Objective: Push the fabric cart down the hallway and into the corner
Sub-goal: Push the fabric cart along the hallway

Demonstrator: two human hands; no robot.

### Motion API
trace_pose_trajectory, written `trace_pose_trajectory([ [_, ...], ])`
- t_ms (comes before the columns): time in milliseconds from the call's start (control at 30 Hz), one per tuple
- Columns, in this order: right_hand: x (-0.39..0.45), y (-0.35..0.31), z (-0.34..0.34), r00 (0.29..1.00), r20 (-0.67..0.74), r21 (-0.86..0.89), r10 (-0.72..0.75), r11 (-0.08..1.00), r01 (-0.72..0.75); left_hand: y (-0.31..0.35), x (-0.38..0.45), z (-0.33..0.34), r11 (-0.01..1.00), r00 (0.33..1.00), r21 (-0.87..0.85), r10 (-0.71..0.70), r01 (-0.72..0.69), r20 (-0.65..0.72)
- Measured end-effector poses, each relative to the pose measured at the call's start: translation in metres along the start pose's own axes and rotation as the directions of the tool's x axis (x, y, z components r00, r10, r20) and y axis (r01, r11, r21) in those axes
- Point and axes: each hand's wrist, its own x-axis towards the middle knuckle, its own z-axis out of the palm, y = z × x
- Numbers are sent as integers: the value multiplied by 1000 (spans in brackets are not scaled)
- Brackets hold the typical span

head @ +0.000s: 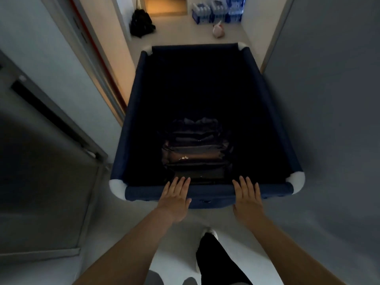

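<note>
Narrow hallway, fabric cart [133, 112] ahead, left hand [174, 199] and right hand [247, 199] flat, fingers spread, on its near rim

I record a deep rectangular fabric cart [133, 112] in plain navy blue with white rounded corner caps [297, 182]. Its interior reads near black. A crumpled bag [141, 23] ahead is black. Shrink-wrapped packs of water bottles [218, 12] are blue. The floor [181, 33] is pale beige, unpatterned.
</note>
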Motion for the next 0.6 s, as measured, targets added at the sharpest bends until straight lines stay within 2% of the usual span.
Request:
trace_pose_trajectory([
  [67, 18, 1, -8, 1000, -30, 28, -3, 1000, 4, -7, 16, -15, 999, 999, -23, -29, 30, 32],
  [133, 37, 1, -16, 999, -42, -18, -25, 1000, 24, -17, 32, -26, 997, 997, -27, -73, 74, 39],
  [233, 69, 5, -20, 998, -49, 21, -46, 999, 47, -27, 59, -36, 996, 995, 10, -89, 90, -49],
  [333, 103, 11, -24, 994, -76, 7, -78, 997, 79, -35, 88, -49, 996, 994, 10, -92, 92, -67],
  [500, 164, 21, -27, 997, 41, 78, -65, 995, 61, -53, 136, -75, 998, 996, -2, -67, 67, -56],
  [600, 197, 27, -29, 997, 26, 113, -78, 991, 75, -63, 164, -93, 999, 998, -13, -53, 53, -37],
])
